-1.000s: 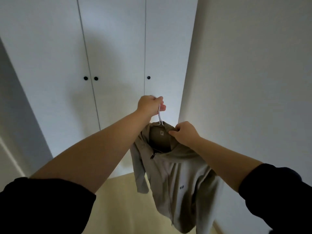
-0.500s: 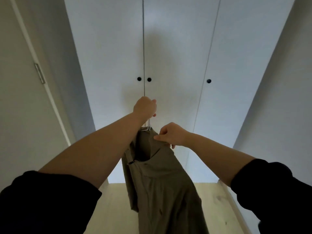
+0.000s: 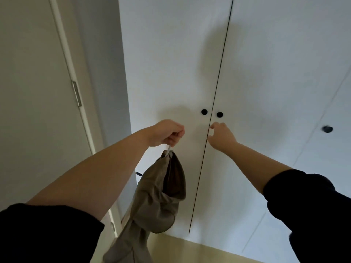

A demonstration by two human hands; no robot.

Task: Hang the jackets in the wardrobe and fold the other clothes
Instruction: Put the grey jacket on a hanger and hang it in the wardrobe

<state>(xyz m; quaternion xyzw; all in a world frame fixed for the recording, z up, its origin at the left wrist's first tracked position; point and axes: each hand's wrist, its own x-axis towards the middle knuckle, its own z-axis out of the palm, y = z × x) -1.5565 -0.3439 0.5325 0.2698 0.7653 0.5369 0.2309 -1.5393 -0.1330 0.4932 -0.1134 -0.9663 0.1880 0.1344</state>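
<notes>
- L hand (image 3: pixel 167 132) clenched round hanger (image 3: pixel 168 150) hook; jacket (image 3: pixel 161 192) dangling just below fist
- R hand (image 3: pixel 221 138) loose, gripping nothing; fingertips by wardrobe (image 3: pixel 266 63) door seam, under knob (image 3: pixel 219 114)

Below-left of the left black knob (image 3: pixel 204 112), the left hand (image 3: pixel 167 132) hides the hook of the hanger (image 3: pixel 168 149). Only a white stem shows, and the rest is buried in the jacket (image 3: pixel 157 194), whose hem runs off the bottom edge. Below-right of that knob, the right hand (image 3: pixel 221 138) covers its own fingertips, so whether they touch the wardrobe (image 3: pixel 266 73) is unclear. Far right of it, another knob (image 3: pixel 327 129) is blurred.
</notes>
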